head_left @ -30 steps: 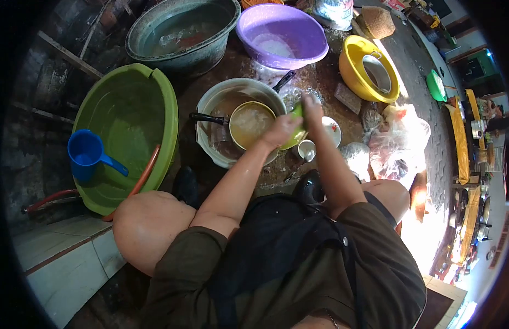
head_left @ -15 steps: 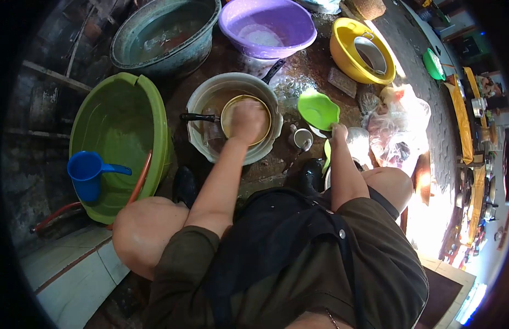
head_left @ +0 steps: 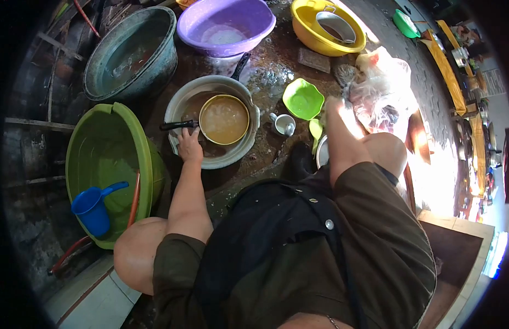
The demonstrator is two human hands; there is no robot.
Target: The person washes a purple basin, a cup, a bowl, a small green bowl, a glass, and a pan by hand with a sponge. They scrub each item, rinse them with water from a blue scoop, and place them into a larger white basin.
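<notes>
My left hand (head_left: 190, 147) is at the lower left of a round pan (head_left: 224, 119) of cloudy tan liquid. Its fingers are apart, with the tips right at the pan's black handle (head_left: 180, 125). The pan sits inside a larger pale basin (head_left: 210, 163), where a second black handle (head_left: 241, 66) sticks out over the far rim. My right hand (head_left: 335, 107) is between a light green scalloped bowl (head_left: 303, 99) and a clear plastic bag (head_left: 381, 90); bright light washes out its fingers. A white cup (head_left: 283, 124) with a spoon stands left of it.
A large green tub (head_left: 109, 159) on the left holds a blue dipper (head_left: 92, 210). Beyond are a dark tub of water (head_left: 131, 60), a purple basin (head_left: 227, 30) and a yellow basin (head_left: 325, 35) with a metal pot. A brick-like block (head_left: 314, 60) lies on the wet floor.
My left hand has come out of the pan to its handle at the left. My right hand has left the green bowl's rim and moved toward the bag. The view has shifted.
</notes>
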